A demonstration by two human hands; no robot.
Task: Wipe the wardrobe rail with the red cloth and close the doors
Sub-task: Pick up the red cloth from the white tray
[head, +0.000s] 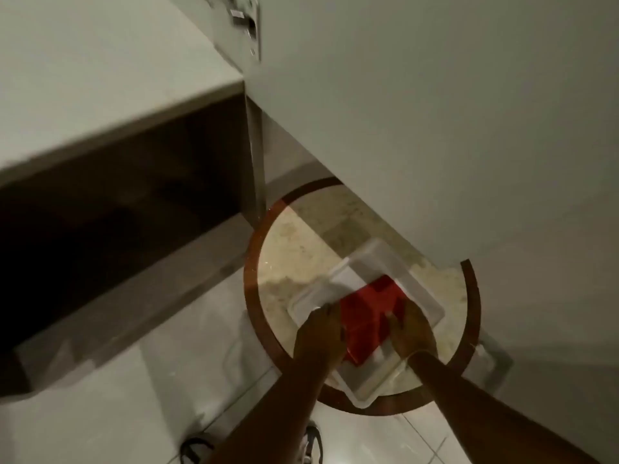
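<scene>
A folded red cloth [366, 313] lies in a white rectangular tray [418, 289] on a round table. My left hand [320, 336] rests on the cloth's left edge, fingers curled over it. My right hand [410, 329] presses on the cloth's right edge. Both hands touch the cloth at once. An open white wardrobe door [435, 112] hangs above the table and fills the upper right. The wardrobe's dark interior [100, 212] shows at the left under a pale shelf [83, 78]. No rail is in view.
The round table [301, 256] has a marble top and a dark wooden rim. A metal hinge plate [248, 26] sits at the top of the door. Pale floor tiles [134, 396] spread below, and my shoe [311, 440] shows at the bottom.
</scene>
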